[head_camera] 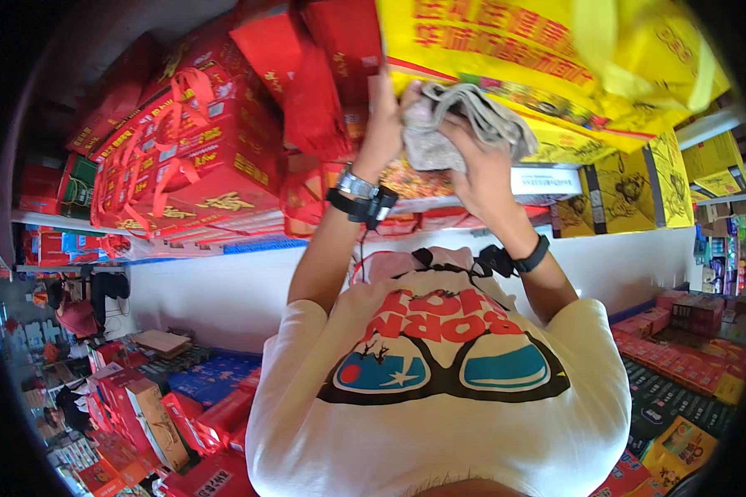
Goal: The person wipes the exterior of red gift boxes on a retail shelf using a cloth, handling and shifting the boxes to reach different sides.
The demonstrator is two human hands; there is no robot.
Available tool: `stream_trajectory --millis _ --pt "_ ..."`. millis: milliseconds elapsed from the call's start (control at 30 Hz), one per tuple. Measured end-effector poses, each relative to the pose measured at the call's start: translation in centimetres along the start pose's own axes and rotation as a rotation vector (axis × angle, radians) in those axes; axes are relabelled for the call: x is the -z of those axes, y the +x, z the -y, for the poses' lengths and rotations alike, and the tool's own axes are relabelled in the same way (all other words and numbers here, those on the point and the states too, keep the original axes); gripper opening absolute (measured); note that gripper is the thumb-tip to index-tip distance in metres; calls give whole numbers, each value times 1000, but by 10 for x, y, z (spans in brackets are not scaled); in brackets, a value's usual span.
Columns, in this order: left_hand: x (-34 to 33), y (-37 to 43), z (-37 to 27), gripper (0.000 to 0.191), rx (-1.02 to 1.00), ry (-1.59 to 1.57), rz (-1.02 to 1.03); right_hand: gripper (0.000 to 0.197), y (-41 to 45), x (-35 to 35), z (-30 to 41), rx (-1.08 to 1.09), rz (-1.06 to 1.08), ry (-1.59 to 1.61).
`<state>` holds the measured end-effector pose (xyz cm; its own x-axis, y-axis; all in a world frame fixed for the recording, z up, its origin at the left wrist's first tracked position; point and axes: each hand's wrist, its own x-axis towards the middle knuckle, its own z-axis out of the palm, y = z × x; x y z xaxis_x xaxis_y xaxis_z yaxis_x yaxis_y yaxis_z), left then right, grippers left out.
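My right hand (475, 146) is closed on a crumpled grey cloth (435, 140), which sits against the front of a large yellow gift bag (491, 37) with red printing. My left hand (382, 127) is at the lower left edge of that bag, beside red gift bags (314, 93). Its fingers are blurred, and whether they grip the bag's edge or only touch it is unclear. A box with a colourful printed front (413, 180) shows below and between my hands, partly covered by them.
Red gift boxes with ribbon handles (186, 180) stack on the shelf at left. Yellow boxes (631, 186) stand at right. Behind me, boxed goods lie on low displays at left (211, 379) and right (677, 360). A person (81, 310) is far off at left.
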<state>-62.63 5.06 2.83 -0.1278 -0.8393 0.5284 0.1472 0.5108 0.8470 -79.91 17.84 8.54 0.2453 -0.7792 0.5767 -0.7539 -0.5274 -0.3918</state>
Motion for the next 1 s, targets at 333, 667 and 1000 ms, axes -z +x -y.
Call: stream_trajectory --millis 333,667,1000 --pt "195 -5 -43 44 36 200 364 64 36 -98 83 -225 -161 -209" --pt "455 -44 -42 37 -7 855 118 68 117 -173 135 -170 -563 44" --pt "497 -65 -16 47 38 1146 125 73 169 -448 185 -79 -138 597"
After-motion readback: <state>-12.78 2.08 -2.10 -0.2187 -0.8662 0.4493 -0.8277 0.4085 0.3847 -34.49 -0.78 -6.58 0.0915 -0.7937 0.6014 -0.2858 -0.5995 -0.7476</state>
